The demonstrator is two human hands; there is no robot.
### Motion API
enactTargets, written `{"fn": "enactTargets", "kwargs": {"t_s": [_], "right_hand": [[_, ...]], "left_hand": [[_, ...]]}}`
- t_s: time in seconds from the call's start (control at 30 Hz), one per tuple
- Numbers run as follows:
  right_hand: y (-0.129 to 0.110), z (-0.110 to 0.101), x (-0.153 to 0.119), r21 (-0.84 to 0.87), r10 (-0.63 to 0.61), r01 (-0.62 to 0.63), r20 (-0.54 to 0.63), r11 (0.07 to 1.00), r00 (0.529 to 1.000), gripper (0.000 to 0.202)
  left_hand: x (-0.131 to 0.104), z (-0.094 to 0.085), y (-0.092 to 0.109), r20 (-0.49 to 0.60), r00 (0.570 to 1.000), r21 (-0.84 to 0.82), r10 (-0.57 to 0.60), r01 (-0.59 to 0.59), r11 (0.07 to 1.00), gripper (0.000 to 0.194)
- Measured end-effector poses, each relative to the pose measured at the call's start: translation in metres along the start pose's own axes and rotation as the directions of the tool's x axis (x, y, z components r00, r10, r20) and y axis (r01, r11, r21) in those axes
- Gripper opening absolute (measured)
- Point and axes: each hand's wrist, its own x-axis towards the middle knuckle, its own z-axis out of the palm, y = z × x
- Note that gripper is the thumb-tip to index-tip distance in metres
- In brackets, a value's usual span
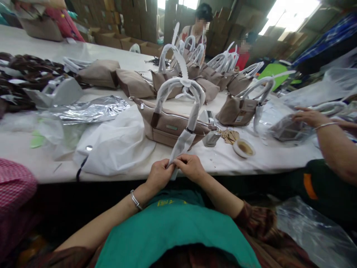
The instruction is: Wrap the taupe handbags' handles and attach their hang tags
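A taupe handbag [173, 128] stands upright on the white-covered table in front of me, its handles [164, 91] wrapped in white film. From its front hangs a strip of white wrapping [182, 143]. My left hand [160, 174] is closed on the lower end of this wrapping, and my right hand [191, 166] pinches it from the other side. The fingertips of both hands nearly meet there. Whatever the wrapping covers is hidden. Just left of the bag lies a crumpled white cloth bag [119, 149].
Several more wrapped-handle bags [238, 109] stand behind. Small tan tags [230, 136] and a round dish [244, 148] sit to the right. Silver film [95, 108] and a white tape dispenser [60, 93] are at left. A co-worker's hand [312, 117] touches a plastic-covered bag at right.
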Motion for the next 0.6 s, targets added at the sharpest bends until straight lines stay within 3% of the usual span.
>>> {"fn": "enactTargets", "kwargs": {"t_s": [0.37,0.5,0.6], "right_hand": [[0.004,0.007,0.007,-0.056,0.134,-0.137,-0.065,0.989,0.989,0.029],[0.003,0.009,0.011,-0.258,0.115,-0.133,-0.083,0.957,0.99,0.044],[-0.002,0.01,0.013,-0.46,0.095,-0.132,-0.102,0.878,0.99,0.044]], "left_hand": [[-0.002,0.001,-0.008,-0.014,0.992,0.181,0.122,-0.117,0.976,0.034],[-0.003,0.005,-0.009,-0.01,0.98,0.295,0.201,-0.189,0.937,0.029],[-0.004,0.007,-0.009,0.011,0.97,0.369,0.241,-0.228,0.901,0.024]]}}
